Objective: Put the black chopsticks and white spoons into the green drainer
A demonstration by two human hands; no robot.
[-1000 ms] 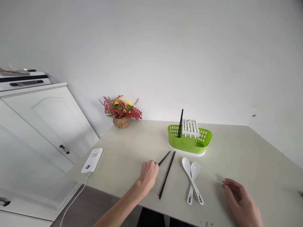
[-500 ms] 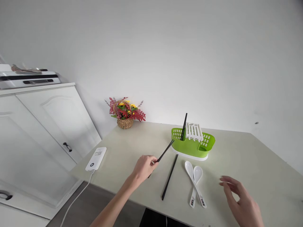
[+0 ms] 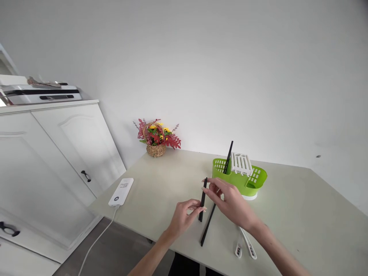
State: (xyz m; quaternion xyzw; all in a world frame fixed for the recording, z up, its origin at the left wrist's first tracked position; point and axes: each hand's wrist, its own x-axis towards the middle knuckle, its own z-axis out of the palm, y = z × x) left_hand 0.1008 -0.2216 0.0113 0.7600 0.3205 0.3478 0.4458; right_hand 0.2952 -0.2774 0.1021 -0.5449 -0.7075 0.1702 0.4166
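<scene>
My left hand [image 3: 183,217] pinches a black chopstick [image 3: 202,196] near its lower end, holding it almost upright above the table [image 3: 301,214]. Reaching in from the right, my right hand [image 3: 232,203] has its fingertips on the upper part of that same chopstick. A second black chopstick [image 3: 207,227] lies flat on the table under my hands. A third one [image 3: 228,158] leans inside the green cutlery holder [image 3: 244,183] with its white insert. Two white spoons [image 3: 244,247] lie behind my right wrist, mostly hidden.
A white power bank [image 3: 121,191] with a cable sits near the table's left edge. A basket of flowers [image 3: 156,138] stands by the wall. A white cabinet [image 3: 57,153] with a device on top stands to the left.
My left hand raised the chopstick from a slant to nearly upright. My right hand swung in from the lower right and touched it. The camera view shifted slightly.
</scene>
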